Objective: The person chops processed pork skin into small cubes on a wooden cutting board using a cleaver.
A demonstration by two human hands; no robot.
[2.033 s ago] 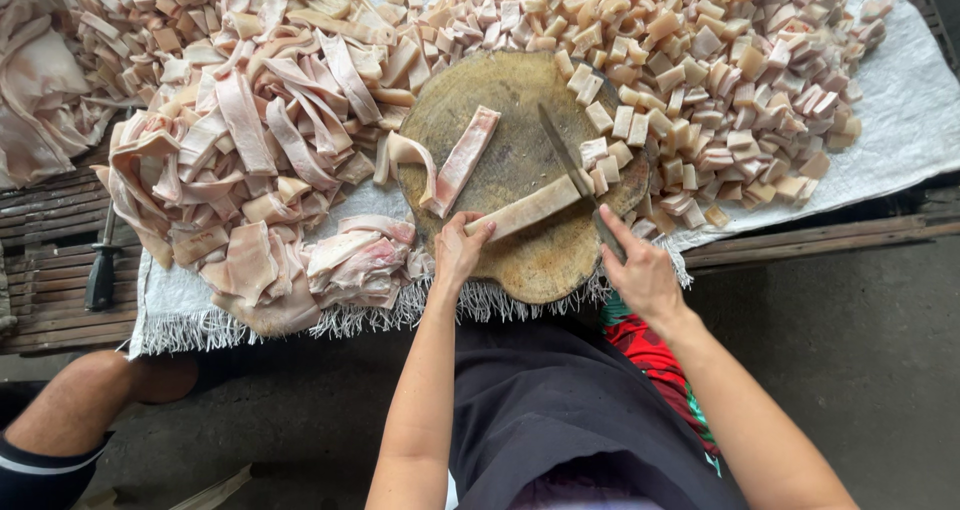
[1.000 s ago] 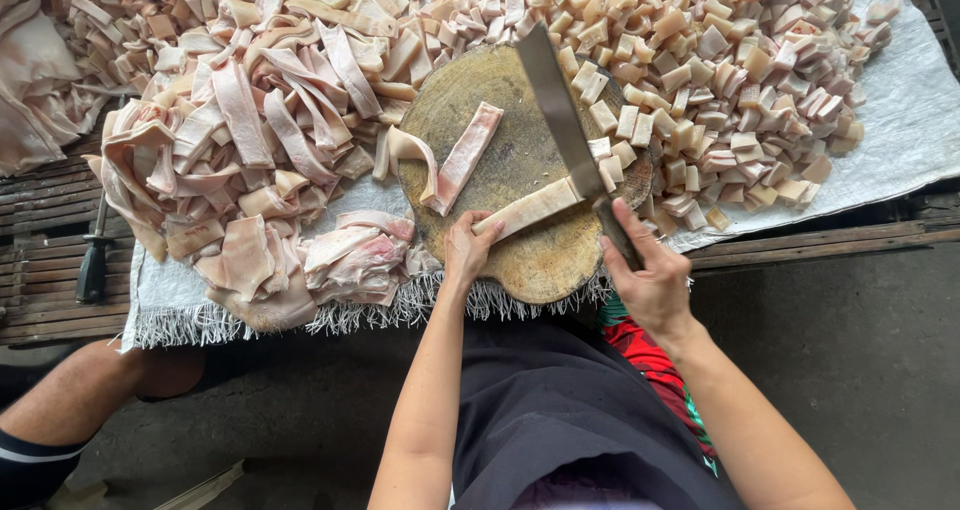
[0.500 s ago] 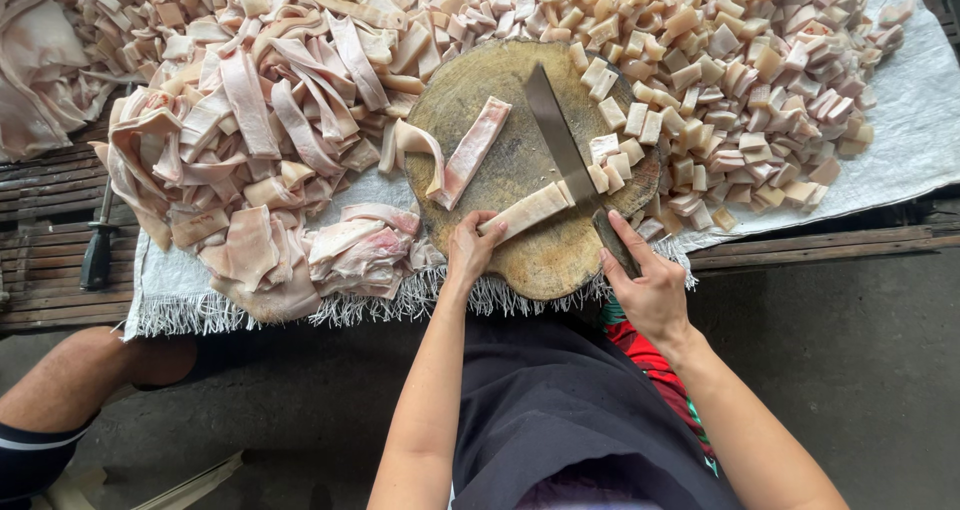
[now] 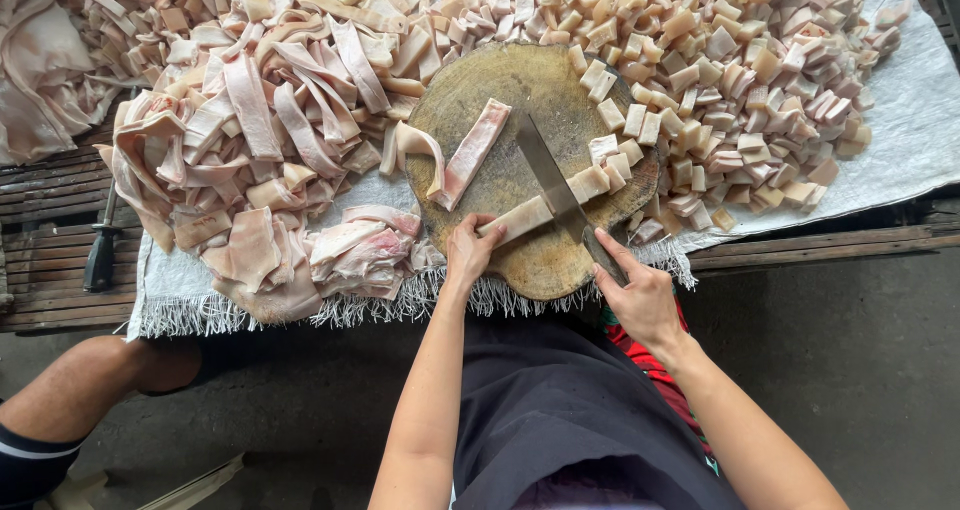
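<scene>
strip (image 4: 540, 206): pale, long piece of pork skin and fat, lying flat and slantwise on the round wooden block, near end pinned | cleaver (image 4: 556, 192): dark broad blade, edge down across the strip's far half, handle toward the block's near rim

The cleaver (image 4: 553, 186), raised flat a second ago, has come down across the pork strip (image 4: 545, 204), blade edge on.
</scene>
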